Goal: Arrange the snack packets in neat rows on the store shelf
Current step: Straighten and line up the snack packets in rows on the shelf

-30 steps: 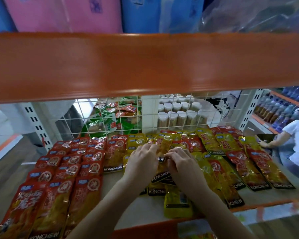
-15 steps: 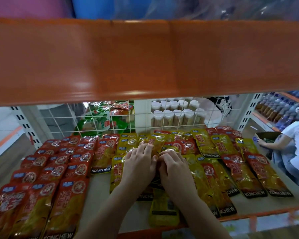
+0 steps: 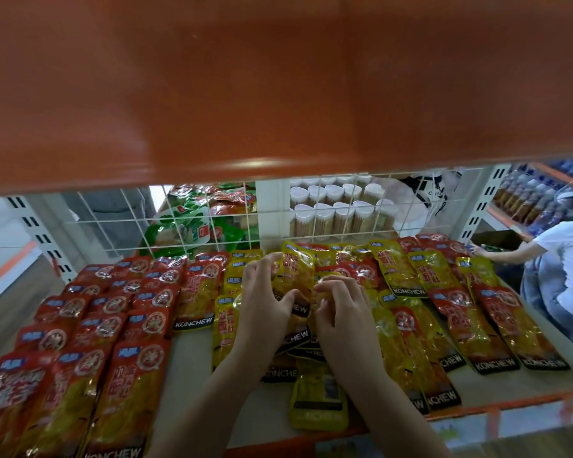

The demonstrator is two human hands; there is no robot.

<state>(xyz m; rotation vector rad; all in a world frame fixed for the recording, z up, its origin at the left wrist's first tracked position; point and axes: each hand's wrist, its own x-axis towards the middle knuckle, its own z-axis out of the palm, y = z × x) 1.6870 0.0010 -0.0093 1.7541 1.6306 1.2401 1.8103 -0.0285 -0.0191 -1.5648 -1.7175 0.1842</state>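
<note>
Red and yellow snack packets cover the pale shelf board (image 3: 192,365). Red packets (image 3: 90,325) lie in rows on the left. Mixed yellow and red packets (image 3: 470,309) lie overlapping on the right. My left hand (image 3: 265,302) grips a yellow packet (image 3: 296,272) by its left edge, thumb on its front, and the packet is tilted up off the pile. My right hand (image 3: 341,305) has its fingers curled on the yellow packets just right of it. Another yellow packet (image 3: 318,401) lies face down at the front edge.
An orange beam (image 3: 278,94) of the shelf above fills the upper view. A white wire grid (image 3: 212,223) backs the shelf, with green packets (image 3: 192,226) and white-lidded jars (image 3: 338,213) behind it. A person in a white shirt (image 3: 566,259) works at the right.
The view has dropped lower under the orange beam. My left hand has lifted a yellow packet up from the pile; both hands stay at the middle.
</note>
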